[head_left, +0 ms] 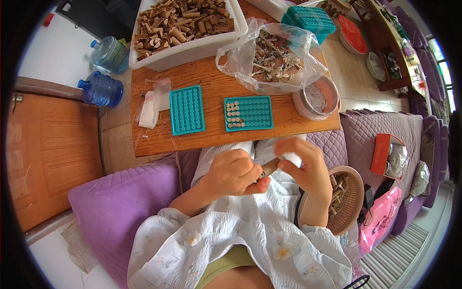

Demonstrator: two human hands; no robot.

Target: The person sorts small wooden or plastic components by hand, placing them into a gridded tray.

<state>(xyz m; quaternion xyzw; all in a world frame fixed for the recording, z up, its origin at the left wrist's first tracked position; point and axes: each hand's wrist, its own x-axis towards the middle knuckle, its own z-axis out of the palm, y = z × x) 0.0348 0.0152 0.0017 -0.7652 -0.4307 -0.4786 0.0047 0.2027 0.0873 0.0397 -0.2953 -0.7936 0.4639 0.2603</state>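
Observation:
Above my lap, my left hand (235,172) is closed around a short brown cardboard tube (270,166), with a small dark bit showing by its thumb. My right hand (308,166) is at the tube's other end, its thumb beside it and its fingers smeared by motion. Whether that hand grips anything is unclear. On the wooden table (211,143) ahead lies a teal tray (257,113) with round cavities; small whitish round pieces fill several on its left side. A second teal tray (187,110), its cavities without pieces, lies to its left.
A white bin (187,50) of brown tube pieces stands at the back. Right of it are a clear plastic bag (236,67) of scraps and a round tub (301,107). A pink basket (353,202) sits by my right arm. Water jugs (102,89) stand left.

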